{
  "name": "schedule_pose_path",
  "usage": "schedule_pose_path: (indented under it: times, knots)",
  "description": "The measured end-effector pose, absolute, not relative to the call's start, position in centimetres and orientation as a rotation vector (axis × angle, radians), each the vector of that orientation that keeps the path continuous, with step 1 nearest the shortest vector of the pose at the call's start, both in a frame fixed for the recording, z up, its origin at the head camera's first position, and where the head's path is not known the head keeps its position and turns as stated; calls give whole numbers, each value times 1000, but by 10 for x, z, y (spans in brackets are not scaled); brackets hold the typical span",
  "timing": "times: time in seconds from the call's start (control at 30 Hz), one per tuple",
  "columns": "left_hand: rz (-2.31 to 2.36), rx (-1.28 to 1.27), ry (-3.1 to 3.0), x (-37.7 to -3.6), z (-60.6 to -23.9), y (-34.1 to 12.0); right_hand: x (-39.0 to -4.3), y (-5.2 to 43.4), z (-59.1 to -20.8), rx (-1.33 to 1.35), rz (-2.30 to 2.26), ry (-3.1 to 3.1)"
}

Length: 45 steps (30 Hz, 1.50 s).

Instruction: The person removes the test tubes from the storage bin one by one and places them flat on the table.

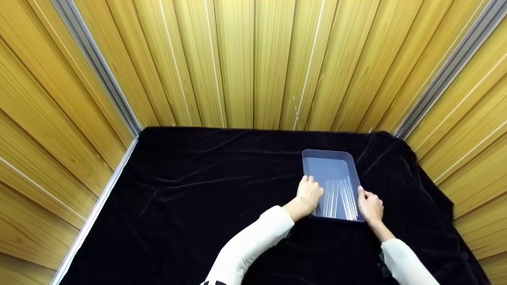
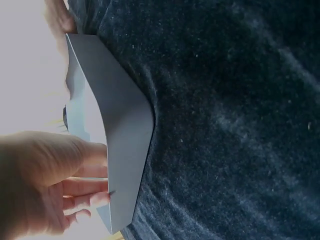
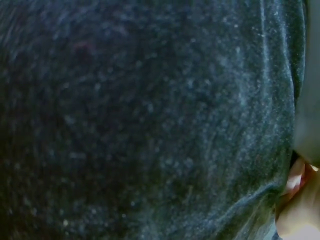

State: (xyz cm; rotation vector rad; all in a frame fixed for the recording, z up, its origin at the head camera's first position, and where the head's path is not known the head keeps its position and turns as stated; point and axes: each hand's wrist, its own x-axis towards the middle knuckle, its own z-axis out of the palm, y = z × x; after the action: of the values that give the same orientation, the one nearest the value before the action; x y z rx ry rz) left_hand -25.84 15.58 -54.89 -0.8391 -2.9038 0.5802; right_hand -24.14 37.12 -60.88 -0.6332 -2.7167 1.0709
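1. Your left hand [image 1: 309, 194] grips the tray [image 1: 331, 166] at its left wall, near the corner closest to you. In the left wrist view the fingers [image 2: 87, 192] curl over the rim and down inside the wall, with the thumb side against the outer face.
2. Your right hand [image 1: 370, 206] is at the tray's right wall, level with the left hand. The thumb lies along the rim and the fingers are bent against the outside. The right wrist view shows only a fingertip [image 3: 295, 180] against the wall at the picture's edge, so you cannot tell how firm that hold is.
3. The tray sits between your two hands, its long sides running away from you. It rests flat on the cloth [image 1: 206, 198], right of the table's middle.
4. Inside the tray lies a bundle of thin clear rods [image 1: 340, 200], lengthwise and side by side, gathered toward the end nearest you. The far half of the tray floor is bare.
5. The cloth is black and wrinkled and covers the whole table. Left of the tray it runs wide and bare to the left edge. Right of the tray there is less of it before it drapes off.
6. Beyond the tray a short strip of cloth remains before the wooden wall [image 1: 253, 63]. Wooden panels also close both sides, with metal rails [image 1: 99, 67] in the corners.
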Motion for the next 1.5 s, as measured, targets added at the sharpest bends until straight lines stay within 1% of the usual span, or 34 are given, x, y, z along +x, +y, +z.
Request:
schedule_pose_path:
  times: [0.47,0.87,1.13,1.5]
  knots:
    - [631,-820,-2956,-259,-546,169,-242,375,-608,-590,1038,-2736]
    - [541,-654,-3059,-260,-558,187,-242,371,-609,-595,1038,-2740]
    - [239,-419,-3048,-264,-561,194,-242,372,-608,-608,1032,-2736]
    - [-373,-75,-3156,-278,-562,191,-242,372,-609,-612,1027,-2743]
